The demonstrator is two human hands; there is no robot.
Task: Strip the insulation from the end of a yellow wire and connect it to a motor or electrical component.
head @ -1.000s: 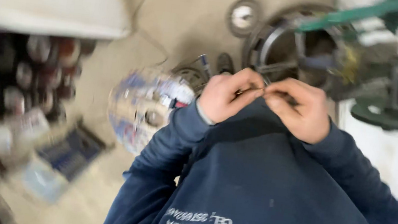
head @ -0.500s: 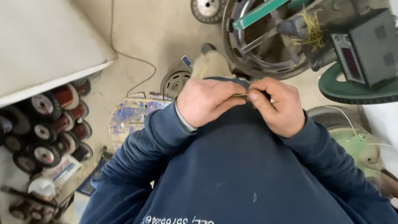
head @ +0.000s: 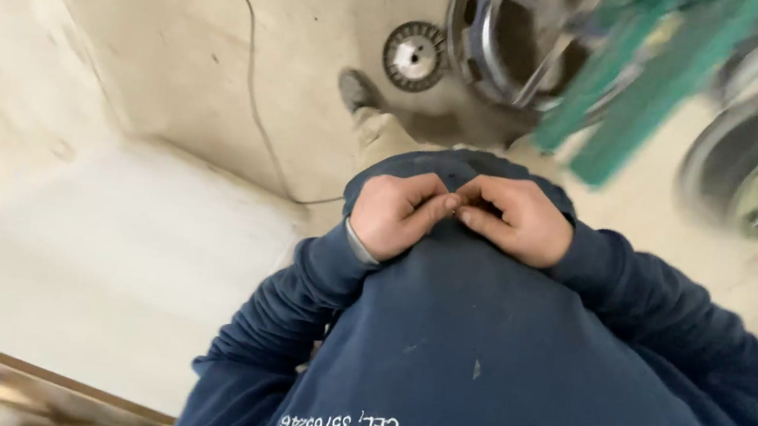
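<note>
Fingertips of left hand [head: 395,213], right hand [head: 515,219] touching, over sweatshirt [head: 513,374]

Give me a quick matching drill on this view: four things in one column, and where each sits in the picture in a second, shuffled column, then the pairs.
Things:
1. left hand
2. round toothed disc
3. thin cable
4. green machine frame

Places:
A. blurred, at the upper right
B. lying flat on the floor, just left of the big metal ring
C. fingertips meeting the right hand against the blue sweatshirt
D. trailing down the floor from the top edge, left of the disc

Pairs: 1-C, 2-B, 3-D, 4-A
</note>
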